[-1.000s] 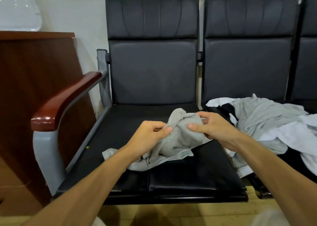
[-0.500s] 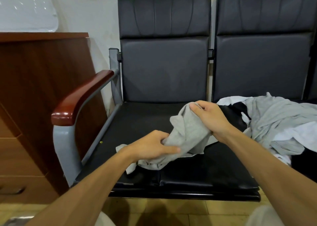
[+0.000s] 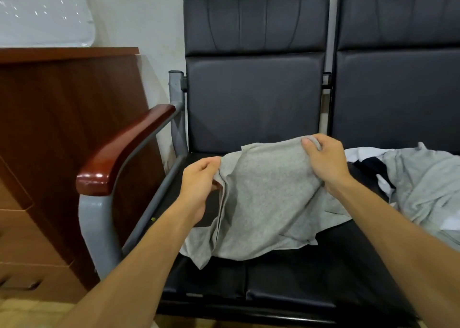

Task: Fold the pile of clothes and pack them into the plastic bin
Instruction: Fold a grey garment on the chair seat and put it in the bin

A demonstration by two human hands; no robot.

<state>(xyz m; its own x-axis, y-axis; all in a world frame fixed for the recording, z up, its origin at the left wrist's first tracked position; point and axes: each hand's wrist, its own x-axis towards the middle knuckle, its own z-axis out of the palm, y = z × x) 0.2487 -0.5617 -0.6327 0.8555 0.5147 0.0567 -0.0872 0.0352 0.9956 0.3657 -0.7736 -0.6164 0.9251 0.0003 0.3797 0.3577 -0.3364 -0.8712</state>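
Grey knit garment point(image 3: 268, 193) hangs stretched over the black padded bench point(image 3: 286, 280), its lower hem resting on it. The left hand point(image 3: 199, 185) has its fingers clamped on the garment's left edge. The right hand point(image 3: 326, 161) has its fingers clamped on the top edge. A rumpled grey-and-white clothes pile point(image 3: 423, 185) lies further right.

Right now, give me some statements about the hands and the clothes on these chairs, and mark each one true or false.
1. The left hand and the right hand both grip the grey garment. True.
2. The garment lies neatly folded on the seat. False: it hangs crumpled between the hands, with its lower end on the seat.
3. A pile of clothes lies to its right. True.
4. A plastic bin stands on the seat. False: no bin is in view.
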